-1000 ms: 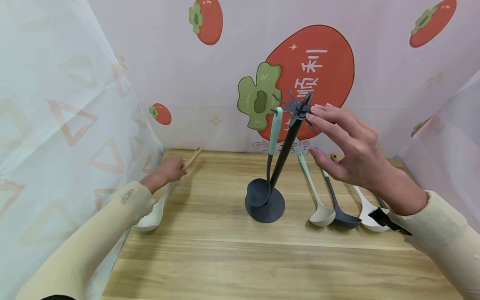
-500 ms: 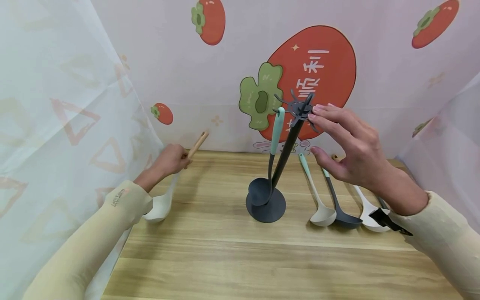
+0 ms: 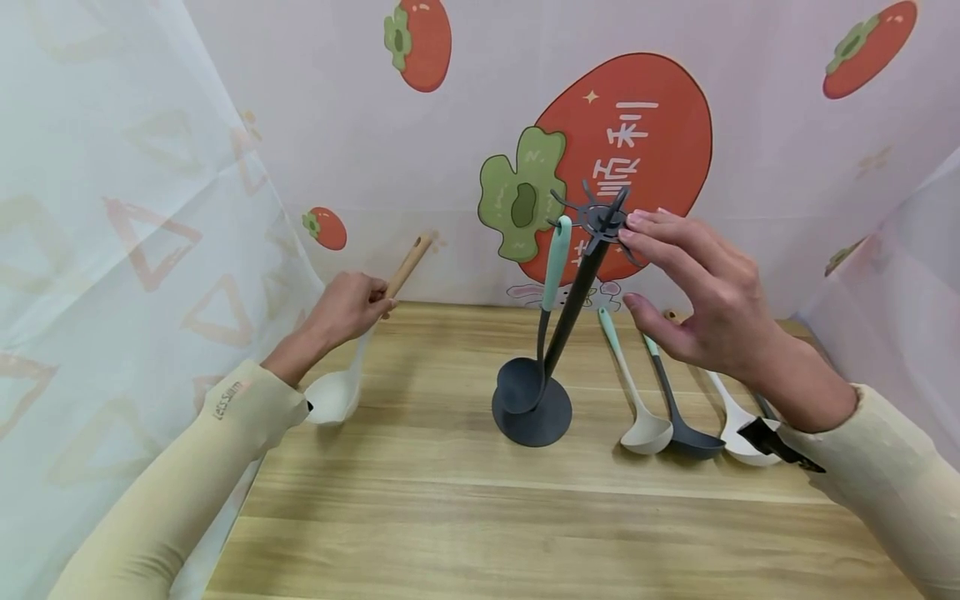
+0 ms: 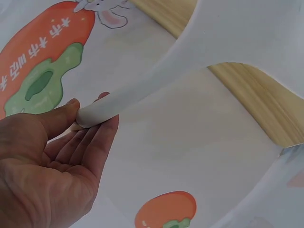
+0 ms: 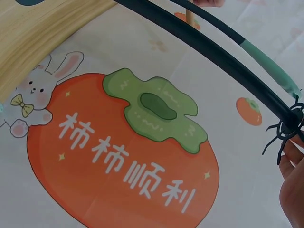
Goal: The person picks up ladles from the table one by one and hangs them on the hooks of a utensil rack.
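Observation:
My left hand (image 3: 348, 307) pinches a white ladle (image 3: 333, 398) by its wooden handle (image 3: 408, 265), the handle slanting up to the right and the bowl low. In the left wrist view, thumb and fingers close around the lower end of that handle, near the white neck (image 4: 137, 88). My right hand (image 3: 697, 292) touches the hooked top ring of a dark utensil stand (image 3: 576, 308) with its fingertips; the thumb is apart from it. One dark ladle (image 3: 517, 383) with a mint handle hangs from a hook on the stand's left side.
To the right lie a beige ladle (image 3: 645, 431) with a mint handle, a dark ladle (image 3: 693, 439) and a white ladle (image 3: 738, 433). Another dark utensil is mostly hidden under my right forearm. Printed cloth walls the wooden table (image 3: 480, 525) at back and sides.
My left hand has lifted the white ladle and moved it up and to the right, away from the left table edge. The right hand stays on the stand's top.

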Demonstrator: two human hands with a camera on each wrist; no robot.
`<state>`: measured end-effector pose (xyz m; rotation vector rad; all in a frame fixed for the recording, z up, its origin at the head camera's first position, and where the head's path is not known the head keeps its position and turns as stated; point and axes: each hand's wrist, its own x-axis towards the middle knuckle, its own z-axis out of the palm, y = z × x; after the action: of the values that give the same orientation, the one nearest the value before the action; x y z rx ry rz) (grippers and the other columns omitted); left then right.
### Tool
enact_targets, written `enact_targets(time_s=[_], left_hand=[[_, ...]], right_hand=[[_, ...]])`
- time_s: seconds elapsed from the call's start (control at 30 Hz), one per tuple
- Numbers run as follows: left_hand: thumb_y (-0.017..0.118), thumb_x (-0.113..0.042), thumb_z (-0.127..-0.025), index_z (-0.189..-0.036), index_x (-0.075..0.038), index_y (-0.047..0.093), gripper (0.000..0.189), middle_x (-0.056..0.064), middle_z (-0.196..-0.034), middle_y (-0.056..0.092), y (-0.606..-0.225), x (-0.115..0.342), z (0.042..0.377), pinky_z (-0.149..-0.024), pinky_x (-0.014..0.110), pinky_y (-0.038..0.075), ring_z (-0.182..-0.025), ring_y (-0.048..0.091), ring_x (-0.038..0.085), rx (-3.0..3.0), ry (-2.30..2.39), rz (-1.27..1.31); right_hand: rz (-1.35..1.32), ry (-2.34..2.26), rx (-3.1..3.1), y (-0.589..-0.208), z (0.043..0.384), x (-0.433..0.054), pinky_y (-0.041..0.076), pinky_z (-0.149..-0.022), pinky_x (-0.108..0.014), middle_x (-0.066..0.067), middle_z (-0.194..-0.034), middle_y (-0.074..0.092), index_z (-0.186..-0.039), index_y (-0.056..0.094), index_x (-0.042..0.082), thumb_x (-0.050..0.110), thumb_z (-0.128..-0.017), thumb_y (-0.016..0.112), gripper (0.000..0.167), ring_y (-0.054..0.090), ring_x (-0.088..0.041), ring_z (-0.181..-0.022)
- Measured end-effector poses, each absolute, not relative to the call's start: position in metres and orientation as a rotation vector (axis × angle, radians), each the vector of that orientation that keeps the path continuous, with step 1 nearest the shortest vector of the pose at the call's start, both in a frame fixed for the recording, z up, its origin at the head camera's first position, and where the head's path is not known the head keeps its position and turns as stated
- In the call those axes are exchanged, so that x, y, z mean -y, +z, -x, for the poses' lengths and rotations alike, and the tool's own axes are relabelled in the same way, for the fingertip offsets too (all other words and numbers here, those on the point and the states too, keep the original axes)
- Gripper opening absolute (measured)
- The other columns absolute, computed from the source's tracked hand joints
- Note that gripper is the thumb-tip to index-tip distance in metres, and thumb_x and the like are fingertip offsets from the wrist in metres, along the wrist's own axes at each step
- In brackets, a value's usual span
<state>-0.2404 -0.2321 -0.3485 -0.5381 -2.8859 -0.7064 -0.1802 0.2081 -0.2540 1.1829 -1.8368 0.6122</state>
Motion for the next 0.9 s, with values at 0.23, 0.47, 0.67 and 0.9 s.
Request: enact_targets(time_s=[0.23,0.47,0.67,0.9], left_hand=[[0.073,-0.010,-0.100,-0.096,0.001,0.078,0.013,0.010,-0.077,0.076,-0.341,0.224,0.239,-0.048,0.023,0.033,-0.058,0.056,0.017,2.802,-0.760,0.568],[0.075,-0.012,-0.099,-0.094,-0.001,0.077,0.012,0.010,-0.075,0.074,-0.334,0.212,0.236,-0.050,0.024,0.034,-0.059,0.053,0.017,2.698,-0.789,0.602],[0.076,-0.010,-0.098,-0.102,0.001,0.079,0.012,0.013,-0.088,0.080,-0.330,0.201,0.236,-0.051,0.022,0.038,-0.067,0.068,0.019,2.625,-0.887,0.648],[0.076,-0.010,-0.098,-0.112,0.000,0.079,0.017,0.012,-0.090,0.080,-0.320,0.188,0.233,-0.055,0.022,0.043,-0.073,0.072,0.021,2.590,-0.949,0.676]], right_hand=[[-1.179,0.627,1.832,-0.255,0.181,-0.208,0.041,-0.120,-0.030,-0.027,-0.126,0.069,-0.125,0.072,-0.004,0.048,-0.104,0.059,0.057,0.067,-0.045,-0.121],[-1.178,0.629,1.834,-0.255,0.181,-0.208,0.041,-0.120,-0.031,-0.027,-0.126,0.069,-0.125,0.072,-0.004,0.048,-0.104,0.059,0.057,0.066,-0.044,-0.122],[-1.178,0.638,1.824,-0.255,0.181,-0.207,0.041,-0.120,-0.031,-0.027,-0.126,0.069,-0.125,0.072,-0.004,0.047,-0.104,0.060,0.056,0.066,-0.044,-0.123],[-1.172,0.637,1.827,-0.255,0.180,-0.207,0.041,-0.120,-0.031,-0.027,-0.126,0.069,-0.124,0.072,-0.004,0.047,-0.104,0.060,0.057,0.066,-0.043,-0.123]])
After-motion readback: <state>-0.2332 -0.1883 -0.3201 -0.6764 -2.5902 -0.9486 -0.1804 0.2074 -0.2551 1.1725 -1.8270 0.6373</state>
